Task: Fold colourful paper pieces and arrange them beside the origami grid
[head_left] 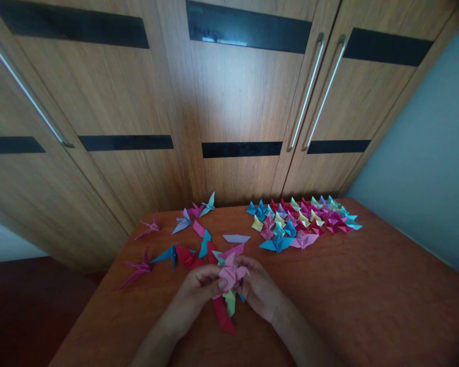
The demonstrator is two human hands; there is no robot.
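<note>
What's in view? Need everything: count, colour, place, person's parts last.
Folded paper piece: 1, pink, between both grips
Loose papers: count unclear, mixed, under and around the grips
Paper strip: 1, lilac, beyond the grips
Paper cranes: about 7, pink, magenta, blue, red, lavender, table's left side
Folded paper cluster: many, overlapping, mixed, table's back right
Table: 1, reddish brown, below
Cupboard: 1, wood brown, behind table
Handles: 3, silver, cupboard doors
Panels: 7, black, cupboard front
Wall: 1, grey-blue, right
Floor: 1, dark, lower left
Left grip: 1, bare, on pink piece
Right grip: 1, bare, on pink piece
</note>
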